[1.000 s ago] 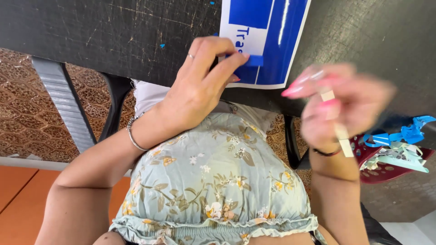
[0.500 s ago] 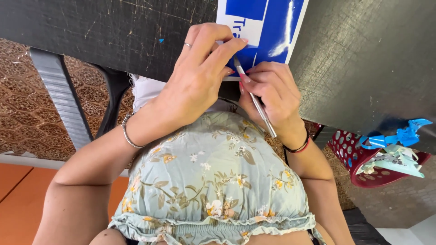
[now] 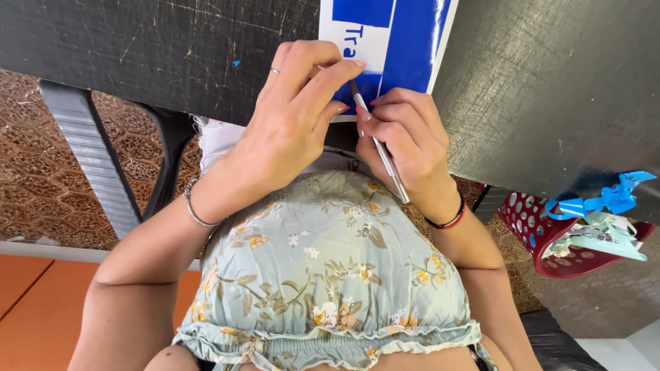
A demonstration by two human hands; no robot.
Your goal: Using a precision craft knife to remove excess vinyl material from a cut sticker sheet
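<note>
Head view: I look straight down on one dark scratched surface (image 3: 158,48) and two hands working at its near edge.
Basket: one red perforated basket (image 3: 543,233) sits on the floor below the surface's right side; I see blue and pale paper scraps (image 3: 605,213) piled in it and spilling over its rim.
Sheet: one blue-and-white printed sheet (image 3: 405,41) lies on the surface, its lower end at the near edge.
Left hand (image 3: 295,130): fingers spread and pressed flat on the sheet's lower left part, grip not closed on anything; one ring and one bracelet on this arm.
Right hand (image 3: 405,137): grip clenched around one slim metal craft knife (image 3: 380,148), held like a pen, tip touching the sheet just beside the left fingertips.
Obstruction: both hands cover the sheet's lower edge, so I cannot tell what the tip meets.
Around: one grey surface leg (image 3: 89,158) at left, patterned floor beneath.
</note>
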